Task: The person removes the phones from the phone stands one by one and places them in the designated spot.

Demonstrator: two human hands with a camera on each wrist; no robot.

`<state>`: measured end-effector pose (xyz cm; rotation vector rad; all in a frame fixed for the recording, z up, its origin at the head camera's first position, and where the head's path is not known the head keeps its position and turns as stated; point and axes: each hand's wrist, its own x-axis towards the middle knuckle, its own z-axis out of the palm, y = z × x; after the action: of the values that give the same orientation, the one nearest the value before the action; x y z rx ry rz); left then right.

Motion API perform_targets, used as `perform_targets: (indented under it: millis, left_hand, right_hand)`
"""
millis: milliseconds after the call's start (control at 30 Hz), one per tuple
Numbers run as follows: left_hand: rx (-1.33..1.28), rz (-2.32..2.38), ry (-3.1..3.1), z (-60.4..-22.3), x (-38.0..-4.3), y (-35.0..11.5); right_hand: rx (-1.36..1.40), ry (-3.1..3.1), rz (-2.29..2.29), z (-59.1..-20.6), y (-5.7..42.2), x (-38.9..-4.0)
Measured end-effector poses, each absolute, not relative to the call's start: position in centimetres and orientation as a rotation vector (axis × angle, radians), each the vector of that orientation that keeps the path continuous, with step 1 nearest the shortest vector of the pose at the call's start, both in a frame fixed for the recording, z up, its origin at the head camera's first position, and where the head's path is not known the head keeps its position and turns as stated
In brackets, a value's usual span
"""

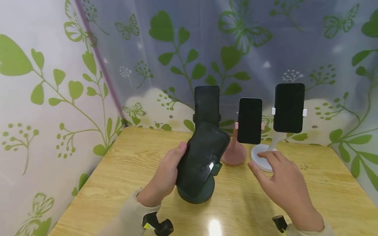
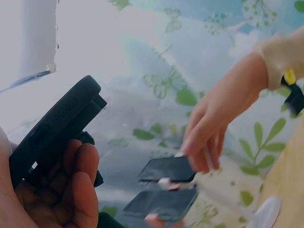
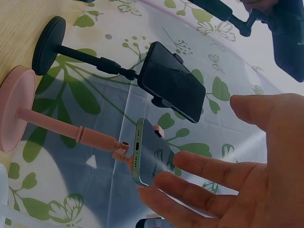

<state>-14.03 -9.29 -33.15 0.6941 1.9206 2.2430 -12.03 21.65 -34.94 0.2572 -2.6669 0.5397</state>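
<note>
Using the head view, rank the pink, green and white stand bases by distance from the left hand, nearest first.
1. Green base: just right of the left hand, partly under the held phone.
2. Pink base: farther right and toward the wall.
3. White base: farthest right, by the right hand.
</note>
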Motion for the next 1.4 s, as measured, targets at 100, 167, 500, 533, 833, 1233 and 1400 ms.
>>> perform_targets:
  millis: [100,167,500,533,833,1233,1400]
  left_hand:
    - [0.732,2.206,1.877,-33.5,-13.9,-7.9]
    - [0.73,2.192,1.842,-33.9,-13.9,-7.1]
    - [0.711,2.155,1.726,-35.9,-14.5,-4.0]
    - [0.724,2.135,1.719,-36.1,-14.6,-3.8]
    - [0.742,2.032,1.756,-37.4,-15.1,-2.9]
    - [0.914,1.801,1.738,-37.7,-17.8,-4.0]
    - [0.95,1.704,1.895,-37.2,-18.3,-4.8]
  right_hand:
    - [0.255,-2.659,0.548,-34.9,21.6,-12.0]
    - [0.256,-2.652,0.552,-34.8,21.5,-12.0]
    - [0.224,-2.726,0.575,-34.5,21.5,-12.0]
    - [0.22,-2.737,0.58,-34.5,21.6,-11.9]
    - [0.197,-2.781,0.595,-34.6,21.8,-11.8]
    - [0.21,-2.983,0.624,-34.8,21.8,-12.0]
    - [0.232,-2.948,0.625,-34.7,21.6,-11.9]
